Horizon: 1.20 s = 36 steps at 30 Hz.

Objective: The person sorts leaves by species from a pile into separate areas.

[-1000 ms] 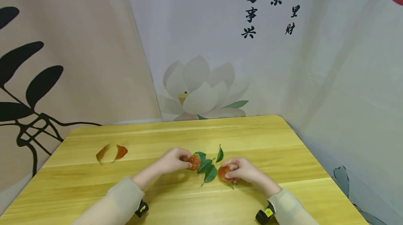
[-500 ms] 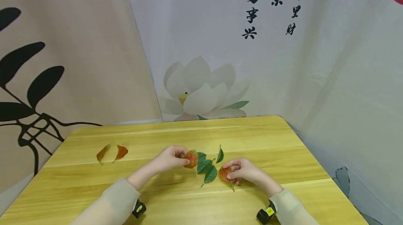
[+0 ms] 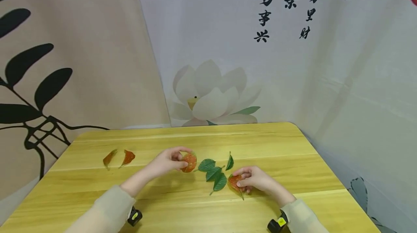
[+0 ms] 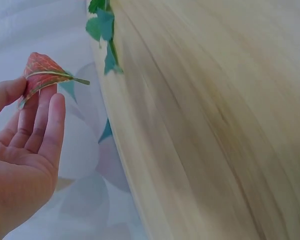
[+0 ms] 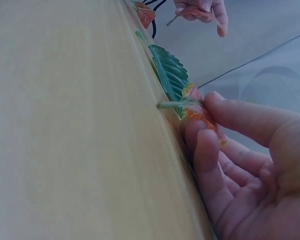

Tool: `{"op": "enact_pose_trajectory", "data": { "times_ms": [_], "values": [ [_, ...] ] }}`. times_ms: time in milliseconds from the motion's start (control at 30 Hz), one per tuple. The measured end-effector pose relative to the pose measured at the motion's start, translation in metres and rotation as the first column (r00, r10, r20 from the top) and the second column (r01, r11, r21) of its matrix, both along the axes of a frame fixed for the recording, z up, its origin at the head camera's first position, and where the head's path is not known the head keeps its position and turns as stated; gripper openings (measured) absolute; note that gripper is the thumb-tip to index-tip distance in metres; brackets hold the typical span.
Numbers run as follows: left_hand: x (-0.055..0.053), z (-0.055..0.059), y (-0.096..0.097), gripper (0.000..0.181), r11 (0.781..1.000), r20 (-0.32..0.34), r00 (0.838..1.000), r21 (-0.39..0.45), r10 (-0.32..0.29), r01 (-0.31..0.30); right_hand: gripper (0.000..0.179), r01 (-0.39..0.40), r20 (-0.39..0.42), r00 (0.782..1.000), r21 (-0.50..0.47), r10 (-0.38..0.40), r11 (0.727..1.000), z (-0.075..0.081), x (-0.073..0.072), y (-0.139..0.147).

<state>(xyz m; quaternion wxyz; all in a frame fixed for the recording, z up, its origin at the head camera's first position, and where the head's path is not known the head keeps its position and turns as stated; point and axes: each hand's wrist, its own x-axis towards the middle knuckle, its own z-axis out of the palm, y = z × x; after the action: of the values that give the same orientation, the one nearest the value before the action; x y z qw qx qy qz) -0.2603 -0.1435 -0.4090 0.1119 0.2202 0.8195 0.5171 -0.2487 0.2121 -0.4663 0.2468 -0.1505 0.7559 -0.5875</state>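
Between thumb and fingertips, my left hand (image 3: 167, 162) pinches a red leaf (image 3: 189, 162) raised over the table. The left wrist view shows that leaf's pale midrib and short green stem (image 4: 80, 81). My right hand (image 3: 257, 179) pinches another red leaf (image 3: 234, 181), yellowish at the edges, low over the wood. Its stem points toward the table's near side, and the thumb covers part of it. Several serrated green leaves lie between the hands; one green leaf (image 3: 220, 182) is just left of the right hand's leaf. A separate green leaf (image 3: 230, 162) lies behind it.
Two more reddish leaves, a narrow leaf (image 3: 110, 158) and a wider leaf (image 3: 127, 157), lie at the far left of the wooden table (image 3: 182, 207). Behind the table hangs a printed cloth (image 3: 221, 44). Each wrist wears a black camera (image 3: 135, 216).
My left hand has drawn its red leaf leftward and up, away from the green leaves, baring one fully. My right hand has barely moved and still pinches its leaf. The head view shifted slightly.
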Motion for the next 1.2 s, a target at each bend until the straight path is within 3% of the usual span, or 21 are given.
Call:
{"op": "enact_pose_trajectory", "data": {
  "times_ms": [200, 500, 700, 867, 1200],
  "values": [
    [0.001, 0.007, -0.022, 0.047, 0.998, 0.003, 0.999, -0.018, 0.052, -0.052, 0.041, 0.001, 0.005, 1.0, -0.008, -0.001, 1.0, 0.001, 0.0, 0.0],
    [-0.006, 0.01, -0.06, 0.047, 0.989, -0.022, 0.991, -0.069, 0.13, -0.131, 0.04, 0.005, 0.01, 1.0, -0.007, -0.005, 1.0, -0.001, -0.001, 0.001],
    [-0.008, 0.013, -0.075, 0.043, 0.98, -0.036, 0.984, -0.084, 0.177, -0.179, 0.04, 0.003, 0.009, 1.0, -0.005, -0.003, 1.0, -0.001, 0.0, 0.0],
    [-0.012, 0.014, -0.084, 0.042, 0.978, -0.034, 0.983, -0.092, 0.182, -0.185, 0.04, 0.003, 0.007, 1.0, -0.007, -0.003, 1.0, 0.001, 0.0, 0.0],
    [-0.031, 0.006, -0.107, 0.044, 0.967, -0.047, 0.977, -0.141, 0.206, -0.211, 0.04, -0.002, 0.007, 1.0, -0.016, 0.002, 1.0, 0.001, 0.001, 0.0]
  ]
}}
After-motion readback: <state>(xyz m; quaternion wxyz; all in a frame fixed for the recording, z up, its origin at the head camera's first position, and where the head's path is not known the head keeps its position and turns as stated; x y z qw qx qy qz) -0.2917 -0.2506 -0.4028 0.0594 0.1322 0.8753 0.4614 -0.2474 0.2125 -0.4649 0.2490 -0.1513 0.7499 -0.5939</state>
